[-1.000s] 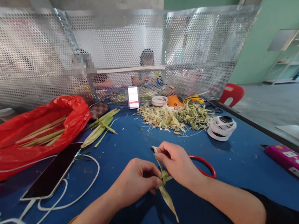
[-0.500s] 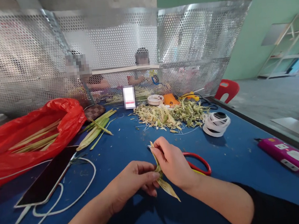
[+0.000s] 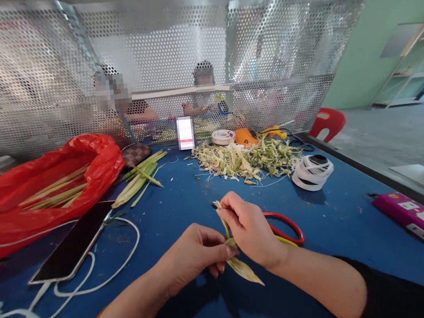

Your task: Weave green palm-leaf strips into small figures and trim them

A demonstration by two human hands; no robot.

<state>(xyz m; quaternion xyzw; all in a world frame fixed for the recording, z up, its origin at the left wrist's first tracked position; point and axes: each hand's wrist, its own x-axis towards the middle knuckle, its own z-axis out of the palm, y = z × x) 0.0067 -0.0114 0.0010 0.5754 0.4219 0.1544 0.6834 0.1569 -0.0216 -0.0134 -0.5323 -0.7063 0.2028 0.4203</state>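
My left hand point(image 3: 202, 250) pinches the middle of a pale green-yellow strip of dry leaf, like a corn husk point(image 3: 245, 271), between thumb and fingers. It looks folded or knotted there, and its pointed end hangs toward me. My right hand point(image 3: 247, 230) is closed on the strip's upper part, whose narrow end point(image 3: 221, 213) sticks up past the fingertips. Behind the right wrist is a red loop handle point(image 3: 297, 230) with a yellow part, looking like scissors. A small metal tip shows left of the right fingers; whether the hand touches the tool, I cannot tell.
A pile of shredded husk point(image 3: 242, 161) lies ahead, with a white tape roll point(image 3: 312, 172) to its right. At left are a red bag point(image 3: 95, 155), long leaves point(image 3: 139, 181) and a cabled tablet point(image 3: 73, 242). A purple box point(image 3: 414, 217) lies right. Two people sit behind the perforated screen point(image 3: 171, 48).
The view has tilted and shifted slightly, so the table things appear a little higher and farther right. My left thumb has moved slightly over the strip's middle; both hands keep their hold.
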